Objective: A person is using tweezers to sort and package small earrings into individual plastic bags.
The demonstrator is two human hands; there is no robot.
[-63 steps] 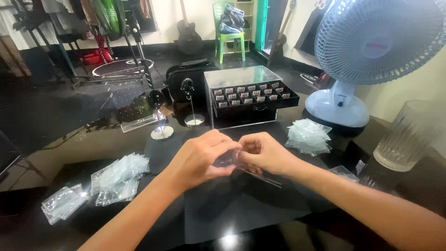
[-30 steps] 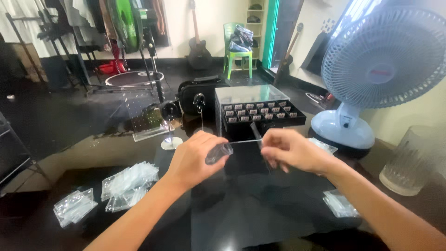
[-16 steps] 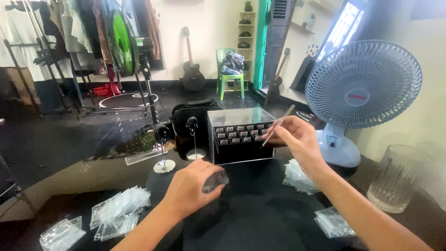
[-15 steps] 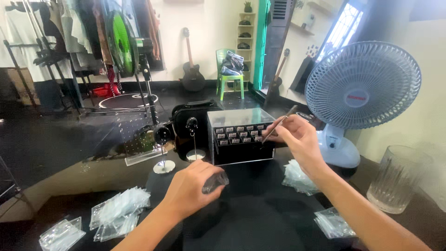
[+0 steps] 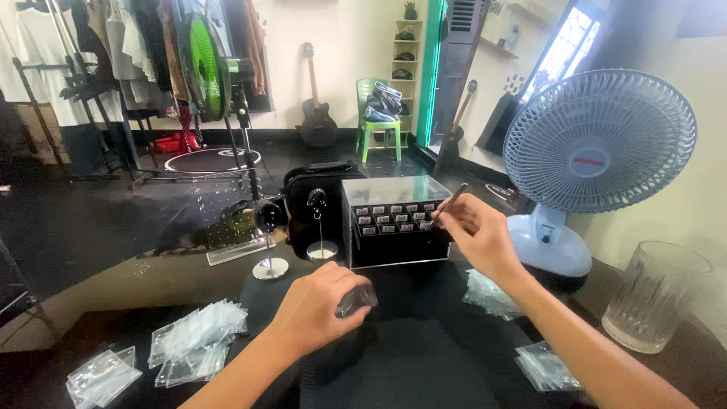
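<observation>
Near the table's front edge, the left hand pinches a small clear packet; loosen and it drops. Farther back, right hand, fingers clamped on thin tweezers, probes the black compartment box; a jolt could scatter pieces.

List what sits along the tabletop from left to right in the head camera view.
Clear plastic packets → left hand holding a small clear packet → black compartment box with clear lid → right hand with thin metal tool → white desk fan → ribbed clear glass.
</observation>
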